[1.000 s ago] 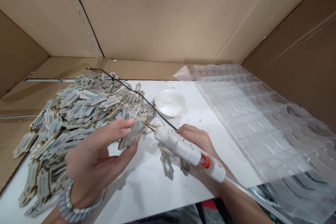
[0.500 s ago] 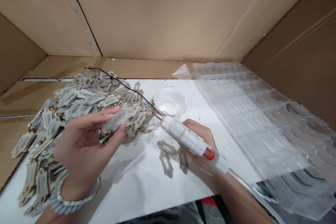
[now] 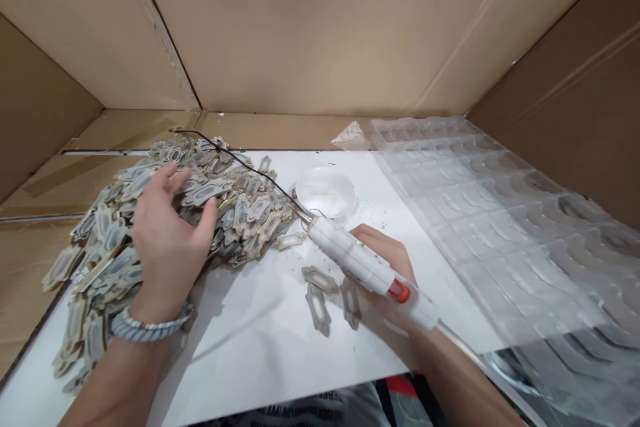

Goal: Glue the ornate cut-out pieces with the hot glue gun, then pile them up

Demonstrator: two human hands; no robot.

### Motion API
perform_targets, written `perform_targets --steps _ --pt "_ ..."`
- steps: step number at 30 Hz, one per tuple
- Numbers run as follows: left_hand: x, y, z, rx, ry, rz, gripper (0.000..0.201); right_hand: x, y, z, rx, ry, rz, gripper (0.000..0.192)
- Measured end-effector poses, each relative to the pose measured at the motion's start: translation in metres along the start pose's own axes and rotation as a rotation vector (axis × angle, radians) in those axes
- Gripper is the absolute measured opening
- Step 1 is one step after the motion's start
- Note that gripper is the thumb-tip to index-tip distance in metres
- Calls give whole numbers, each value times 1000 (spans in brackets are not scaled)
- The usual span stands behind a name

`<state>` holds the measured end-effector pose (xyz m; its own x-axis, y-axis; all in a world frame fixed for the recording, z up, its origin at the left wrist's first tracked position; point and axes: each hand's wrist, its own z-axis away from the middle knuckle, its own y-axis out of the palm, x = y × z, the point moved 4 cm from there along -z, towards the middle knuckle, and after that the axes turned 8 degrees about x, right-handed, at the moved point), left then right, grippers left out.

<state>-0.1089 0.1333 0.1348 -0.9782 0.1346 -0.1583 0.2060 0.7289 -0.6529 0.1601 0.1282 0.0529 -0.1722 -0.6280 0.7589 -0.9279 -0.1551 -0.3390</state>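
Observation:
My left hand (image 3: 170, 233), with a beaded bracelet (image 3: 150, 325) on its wrist, is at a large pile of flat, frame-shaped pieces (image 3: 250, 213). Its thumb and fingers are spread over the pile, and it holds nothing that I can see. My right hand (image 3: 387, 260) is closed around a white pen-like tool (image 3: 350, 253) with an orange switch and a thin metal tip. The tool points up and left, above the white sheet (image 3: 240, 347). Several loose grey frame pieces, one of them this piece (image 3: 318, 309), lie below the tool.
A shallow white dish (image 3: 326, 192) stands behind the tool tip. A clear plastic compartment tray (image 3: 495, 227) stretches along the right. A small clear bag (image 3: 351, 136) lies at the back. A thin black wire (image 3: 235, 159) crosses the pile. Cardboard walls (image 3: 320, 27) enclose the table.
My left hand has let go of a pale frame-shaped piece and moved up over the pile, fingers spread. My right hand keeps the tool in nearly the same place.

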Motion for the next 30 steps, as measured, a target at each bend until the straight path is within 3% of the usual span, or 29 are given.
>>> perform_targets --steps 2,4,6,8,12,16,22,27,30 --pt "-12 -4 5 -110 164 -8 55 0 -1 0 -21 1 7 14" --pt "-29 -3 15 -67 340 62 36 -1 -1 -1 -43 -9 27 16" --pt "-49 5 28 126 508 169 17 -1 -2 -2 -61 -26 69 16" --pt "-68 16 44 344 644 269 14 -2 -2 -2 -70 -37 106 16" --pt "-91 38 69 735 705 423 42 -3 -2 -1 -71 -41 97 13" --pt "-93 53 76 911 665 340 53 -3 -2 -1 -54 -29 83 9" --pt "-83 56 75 856 601 359 33 -5 -2 0 -53 -34 63 10" --pt "-79 47 69 669 626 338 28 -6 -2 1 -67 -28 43 9" --pt "-68 33 56 494 533 315 25 -6 -3 1 -79 -30 57 11"
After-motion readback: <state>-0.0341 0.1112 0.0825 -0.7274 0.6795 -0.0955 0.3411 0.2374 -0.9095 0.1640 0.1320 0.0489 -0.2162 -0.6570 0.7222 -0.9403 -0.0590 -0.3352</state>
